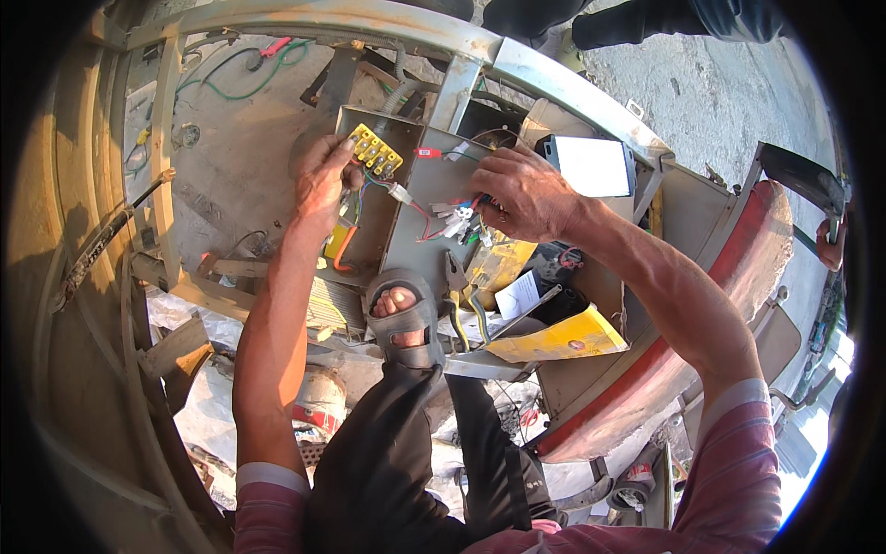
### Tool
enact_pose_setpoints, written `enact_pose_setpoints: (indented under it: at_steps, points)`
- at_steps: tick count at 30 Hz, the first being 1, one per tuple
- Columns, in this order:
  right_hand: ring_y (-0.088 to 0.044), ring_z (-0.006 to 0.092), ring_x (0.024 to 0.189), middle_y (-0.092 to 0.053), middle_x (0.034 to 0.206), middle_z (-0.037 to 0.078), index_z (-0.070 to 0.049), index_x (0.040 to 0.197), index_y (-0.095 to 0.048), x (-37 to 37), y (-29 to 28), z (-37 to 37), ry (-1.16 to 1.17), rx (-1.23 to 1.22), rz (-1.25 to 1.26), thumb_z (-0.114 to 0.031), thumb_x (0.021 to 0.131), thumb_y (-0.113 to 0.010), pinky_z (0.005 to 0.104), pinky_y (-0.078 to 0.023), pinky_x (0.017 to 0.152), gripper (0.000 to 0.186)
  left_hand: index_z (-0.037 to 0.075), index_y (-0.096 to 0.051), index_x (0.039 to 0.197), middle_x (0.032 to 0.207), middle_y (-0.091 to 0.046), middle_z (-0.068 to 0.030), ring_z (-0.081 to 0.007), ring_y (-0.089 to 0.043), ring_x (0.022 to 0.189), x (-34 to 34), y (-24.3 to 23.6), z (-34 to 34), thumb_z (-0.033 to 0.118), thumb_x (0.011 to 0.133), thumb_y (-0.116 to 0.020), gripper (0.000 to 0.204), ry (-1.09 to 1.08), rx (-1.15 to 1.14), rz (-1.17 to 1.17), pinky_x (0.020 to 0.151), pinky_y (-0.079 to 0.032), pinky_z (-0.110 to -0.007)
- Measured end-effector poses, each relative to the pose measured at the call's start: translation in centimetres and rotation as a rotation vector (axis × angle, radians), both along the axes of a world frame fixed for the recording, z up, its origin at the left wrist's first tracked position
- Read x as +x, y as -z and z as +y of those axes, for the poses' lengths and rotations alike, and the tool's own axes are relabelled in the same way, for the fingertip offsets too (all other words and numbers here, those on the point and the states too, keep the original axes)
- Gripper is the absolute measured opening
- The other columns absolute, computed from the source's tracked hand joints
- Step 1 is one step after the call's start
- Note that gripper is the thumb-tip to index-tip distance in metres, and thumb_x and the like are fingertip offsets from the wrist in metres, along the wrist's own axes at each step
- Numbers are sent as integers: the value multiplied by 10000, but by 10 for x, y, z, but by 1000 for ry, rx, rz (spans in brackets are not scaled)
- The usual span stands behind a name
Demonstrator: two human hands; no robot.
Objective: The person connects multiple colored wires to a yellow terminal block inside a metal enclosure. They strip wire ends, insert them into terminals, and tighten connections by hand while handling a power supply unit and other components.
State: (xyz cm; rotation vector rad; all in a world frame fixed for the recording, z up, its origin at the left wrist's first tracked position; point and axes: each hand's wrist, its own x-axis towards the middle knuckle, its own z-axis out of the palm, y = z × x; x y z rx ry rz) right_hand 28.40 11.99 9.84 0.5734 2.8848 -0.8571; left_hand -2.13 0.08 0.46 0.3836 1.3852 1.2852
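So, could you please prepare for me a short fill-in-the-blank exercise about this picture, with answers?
1. The left hand holds a terminal block coloured ____.
2. The right hand holds wires near a box whose upper face is ____.
3. In the picture, the pliers are to the ____ of the sandal.

Missing words: yellow; white; right.

Grey metal panel (406, 247): sandalled foot (406, 319), pliers (457, 283) (yellow-black handles).

Tilted yellow terminal block (377, 151), bunched white connectors (457, 222)
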Motion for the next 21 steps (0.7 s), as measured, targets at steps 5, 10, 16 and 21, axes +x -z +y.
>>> enact_pose_setpoints:
  at_steps: [5,10,16,21]
  points:
    - [-611,320,1154,-660,1116,123,-79,1124,-712,-1,-8,-4,-41,85,-26,-266,841,-805,486,-472,1073,352,57,-658,1151,880,-655,-9,-72,-588,643,4,-1,1,280,1039,-714,257,-26,4,15,605,-479,-253]
    - [-592,335,1245,-658,1230,122,-99,1205,-705,-11,-30,-8,-54,142,31,-338,824,-842,504,-433,1128,470,59,-638,1220,908,-671,-16,-94,-598,684,5,-2,0,245,1072,-675,241,-20,-28,40,662,-485,-267]
    - [-639,322,1180,-680,1192,121,-108,1256,-716,-59,-7,-1,140,190,-54,-316,882,-815,506,-490,1064,438,26,-656,1176,867,-669,-22,-92,-595,640,7,-5,1,226,1071,-670,226,-19,21,77,617,-464,-264]
    - [-676,342,1182,-715,1172,128,-114,1087,-790,-85,24,5,206,305,-84,-280,955,-697,480,-551,1015,232,14,-664,1187,860,-684,-34,-95,-596,616,8,-9,4,210,1063,-674,232,8,27,106,603,-474,-263]
